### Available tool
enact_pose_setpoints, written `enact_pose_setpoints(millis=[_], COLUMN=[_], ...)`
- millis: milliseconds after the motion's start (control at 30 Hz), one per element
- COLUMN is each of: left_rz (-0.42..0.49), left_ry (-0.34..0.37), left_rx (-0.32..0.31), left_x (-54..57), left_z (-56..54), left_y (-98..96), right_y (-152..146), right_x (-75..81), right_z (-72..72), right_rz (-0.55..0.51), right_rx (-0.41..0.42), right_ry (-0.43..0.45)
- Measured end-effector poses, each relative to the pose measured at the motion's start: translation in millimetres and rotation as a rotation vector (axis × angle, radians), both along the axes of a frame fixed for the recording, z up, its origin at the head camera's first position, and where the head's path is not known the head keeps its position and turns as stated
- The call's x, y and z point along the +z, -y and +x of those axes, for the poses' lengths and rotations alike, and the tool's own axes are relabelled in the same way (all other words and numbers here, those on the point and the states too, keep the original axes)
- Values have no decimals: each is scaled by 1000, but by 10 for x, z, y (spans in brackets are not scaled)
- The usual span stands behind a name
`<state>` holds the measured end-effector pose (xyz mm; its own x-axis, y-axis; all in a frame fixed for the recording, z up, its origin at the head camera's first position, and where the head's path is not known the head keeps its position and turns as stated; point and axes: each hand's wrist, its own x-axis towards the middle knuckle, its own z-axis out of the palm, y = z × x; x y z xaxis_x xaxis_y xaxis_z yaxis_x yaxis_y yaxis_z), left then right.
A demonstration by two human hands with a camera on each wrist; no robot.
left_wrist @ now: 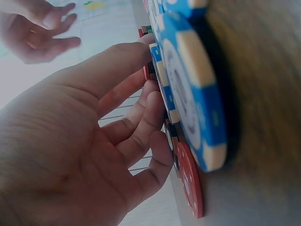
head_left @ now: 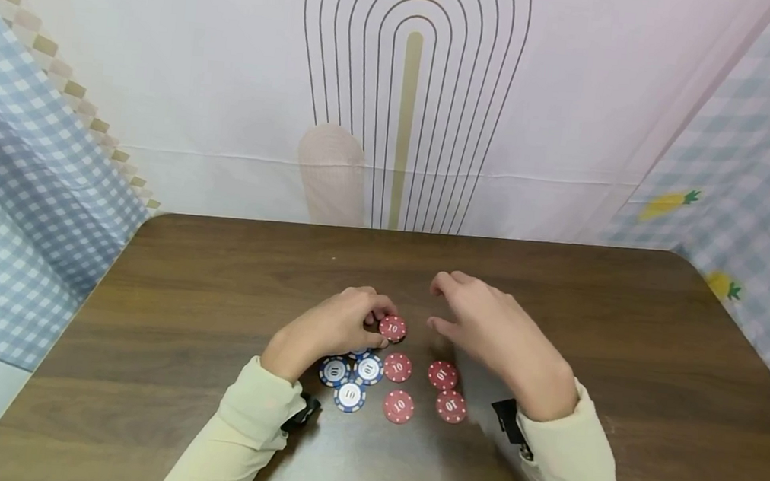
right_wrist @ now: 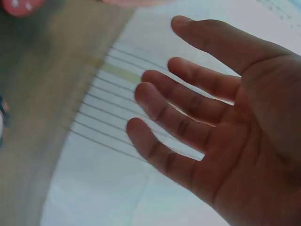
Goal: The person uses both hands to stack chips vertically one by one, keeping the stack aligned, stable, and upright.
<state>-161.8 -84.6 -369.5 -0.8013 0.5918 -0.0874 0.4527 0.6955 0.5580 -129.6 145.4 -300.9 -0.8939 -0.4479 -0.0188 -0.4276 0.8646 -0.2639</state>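
Note:
My left hand (head_left: 340, 319) pinches a red poker chip (head_left: 392, 328) marked 10 between thumb and fingers; dark edges show under it, as of a small stack. In the left wrist view, the thumb and fingers (left_wrist: 157, 106) curl around chips partly hidden behind a blue and white chip (left_wrist: 207, 94). To the right, my right hand (head_left: 488, 322) hovers above the table with its fingers spread and loosely bent. Nothing lies between those fingers (right_wrist: 183, 125) in the right wrist view.
Several blue and white chips (head_left: 349, 396) lie grouped below the left hand, some overlapping. Loose red chips (head_left: 399, 407) lie to their right, two of them touching (head_left: 451, 407). The brown wooden table (head_left: 218, 256) ends at a patterned white cloth (head_left: 218, 104) behind.

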Motion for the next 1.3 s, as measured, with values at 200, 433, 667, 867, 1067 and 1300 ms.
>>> enact_pose_setpoints(millis=[200, 433, 667, 867, 1067, 1300], left_rz=[0, 3, 19, 10, 11, 7], left_ry=[1, 4, 21, 35, 34, 34], left_rx=[0, 4, 14, 22, 25, 28], left_x=[5, -6, -3, 8, 16, -12], left_z=[-3, -7, -7, -16, -16, -19], left_y=[-11, -26, -23, -20, -12, -22], right_y=[-146, -327, -438, -488, -474, -432], right_x=[104, 76, -42, -208, -286, -319], right_z=[16, -37, -66, -74, -89, -96], right_rz=[83, 130, 159, 201, 204, 195], right_rx=[-63, -112, -148, -173, -200, -224], right_ry=[127, 230, 309, 403, 411, 390])
